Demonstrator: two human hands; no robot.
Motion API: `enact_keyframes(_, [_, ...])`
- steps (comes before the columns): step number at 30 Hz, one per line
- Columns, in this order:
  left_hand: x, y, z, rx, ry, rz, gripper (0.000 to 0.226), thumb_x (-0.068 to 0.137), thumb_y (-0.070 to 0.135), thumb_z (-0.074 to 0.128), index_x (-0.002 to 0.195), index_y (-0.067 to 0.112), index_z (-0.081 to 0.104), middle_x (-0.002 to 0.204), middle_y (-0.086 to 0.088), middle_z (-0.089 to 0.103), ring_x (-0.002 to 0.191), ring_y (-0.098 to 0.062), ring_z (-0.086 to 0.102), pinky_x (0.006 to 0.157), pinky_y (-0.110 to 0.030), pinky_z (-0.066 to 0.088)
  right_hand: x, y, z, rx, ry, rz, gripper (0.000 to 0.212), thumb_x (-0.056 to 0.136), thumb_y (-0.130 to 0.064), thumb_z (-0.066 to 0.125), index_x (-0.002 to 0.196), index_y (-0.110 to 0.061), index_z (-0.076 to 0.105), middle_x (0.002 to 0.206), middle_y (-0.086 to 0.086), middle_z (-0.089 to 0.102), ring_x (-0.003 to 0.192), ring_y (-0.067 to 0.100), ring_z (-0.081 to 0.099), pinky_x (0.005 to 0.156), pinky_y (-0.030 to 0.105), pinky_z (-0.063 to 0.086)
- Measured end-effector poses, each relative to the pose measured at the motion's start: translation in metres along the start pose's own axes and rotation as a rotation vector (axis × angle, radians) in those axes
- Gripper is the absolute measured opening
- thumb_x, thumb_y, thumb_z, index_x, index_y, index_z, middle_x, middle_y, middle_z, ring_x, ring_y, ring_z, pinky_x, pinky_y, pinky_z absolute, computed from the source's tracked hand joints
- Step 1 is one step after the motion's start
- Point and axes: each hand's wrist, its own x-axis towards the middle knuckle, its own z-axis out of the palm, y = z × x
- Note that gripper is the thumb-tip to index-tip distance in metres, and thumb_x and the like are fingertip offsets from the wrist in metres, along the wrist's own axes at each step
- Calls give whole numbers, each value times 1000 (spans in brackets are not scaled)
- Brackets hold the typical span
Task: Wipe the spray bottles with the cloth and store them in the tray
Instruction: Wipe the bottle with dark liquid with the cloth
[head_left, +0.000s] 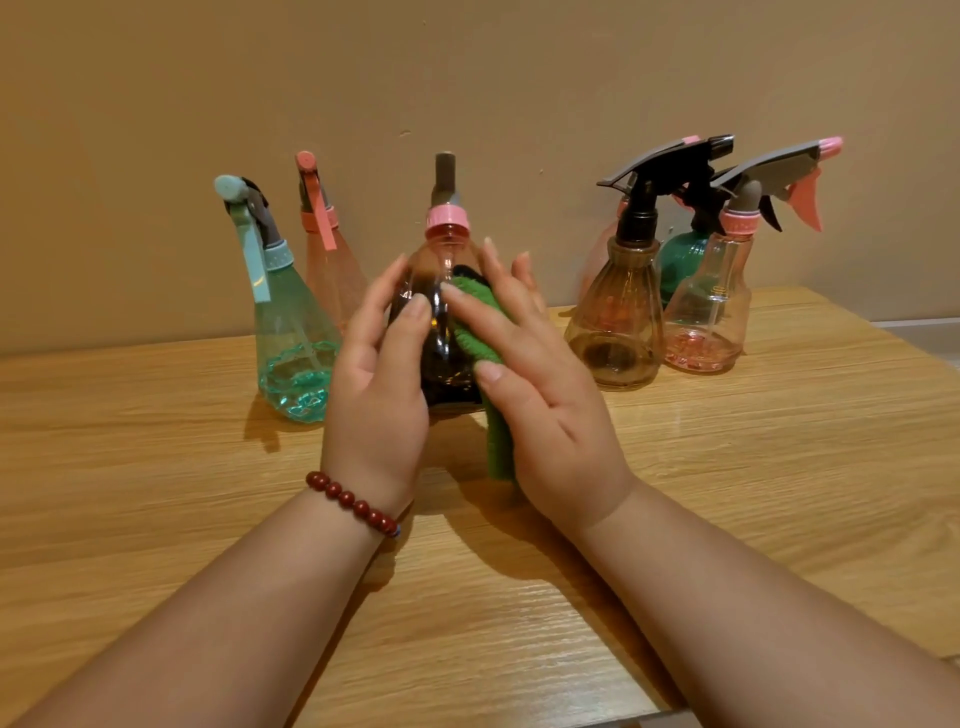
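On the wooden bench, the left hand wraps the belly of the pink-capped spray bottle. The right hand, fingers nearly straight, presses the green cloth flat against its side. The bottle looks like thin, light, smooth plastic, likely slippery and easily dented, so grip the waist or neck, not the trigger. Beyond stand the teal spray bottle and the amber spray bottle. No tray is in view.

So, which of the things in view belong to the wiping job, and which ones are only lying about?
Job: held bottle, green cloth, left hand gripping the bottle, right hand pressing the cloth. Other bottles: teal bottle, pale pink bottle, brown bottle, half-hidden pink bottle, dark green bottle, clear pink bottle. No tray in view.

Not the job: bead bracelet, wall, table (support only).
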Motion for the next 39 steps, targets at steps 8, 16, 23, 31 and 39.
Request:
enact_keyframes(8, [-7, -4, 6, 38, -237, -26, 43, 90, 32, 50, 133, 32, 52, 123, 4, 65, 113, -14, 65, 86, -31, 56, 6, -13, -23, 339, 154, 345, 43, 105, -12, 27, 141, -24, 47, 122, -20, 57, 111, -17, 52, 85, 4, 42])
enact_keyframes(16, [-6, -2, 4, 322, -208, 19, 40, 90, 53, 47, 130, 58, 39, 127, 10, 58, 106, 9, 59, 83, -15, 52, 7, -11, -18, 301, 179, 358, 41, 104, -15, 33, 139, -27, 50, 131, -13, 57, 118, -11, 51, 91, 8, 44])
enact_keyframes(23, [-7, -7, 6, 271, -222, 72, 55, 88, 37, 57, 141, 45, 41, 139, 19, 54, 126, 5, 51, 105, -25, 46, 6, -1, -13, 6, 120, 124, 46, 100, -18, 37, 146, -20, 39, 159, 0, 28, 147, 5, 20, 119, 21, 18])
enact_keyframes(31, [0, 7, 2, -108, 26, -68, 47, 92, 30, 54, 139, 29, 52, 128, 3, 66, 120, -14, 62, 108, -47, 45, -1, -1, -2, -98, -8, -120, 45, 95, -15, 44, 139, -11, 44, 154, 10, 33, 150, 27, 15, 120, 29, 15])
enact_keyframes(39, [-9, -2, 6, 75, -222, -47, 50, 87, 28, 54, 137, 34, 53, 126, 6, 66, 118, -15, 63, 101, -46, 50, 8, -3, -21, 193, 108, 244, 49, 94, -21, 37, 143, -28, 42, 159, -8, 27, 143, -6, 19, 120, 26, 18])
